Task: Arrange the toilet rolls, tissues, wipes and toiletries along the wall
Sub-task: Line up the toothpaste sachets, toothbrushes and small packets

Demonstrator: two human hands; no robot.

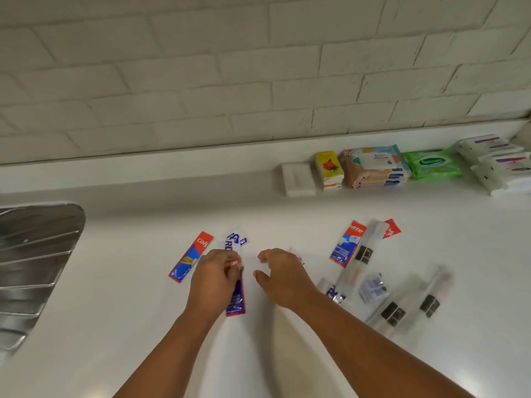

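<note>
My left hand (214, 278) grips a red and blue toothpaste box (236, 300) together with a clear blue-printed packet (234, 239) on the white counter (143, 311). My right hand (283, 275) hovers just to its right, fingers loosely curled, holding nothing I can see. Another toothpaste box (190, 257) lies left of my left hand. Two more toothpaste boxes (348, 244) and several clear toothbrush packs (396, 308) lie scattered to the right. Against the wall stand a white soap bar (298, 179), a yellow tissue pack (329, 169), stacked wipes (375, 166), green wipes (432, 164) and white packs (498, 163).
A steel sink drainer (34, 262) takes up the left edge of the counter. A white brick wall (230, 67) rises behind a low ledge. Bare counter runs along the wall left of the soap bar.
</note>
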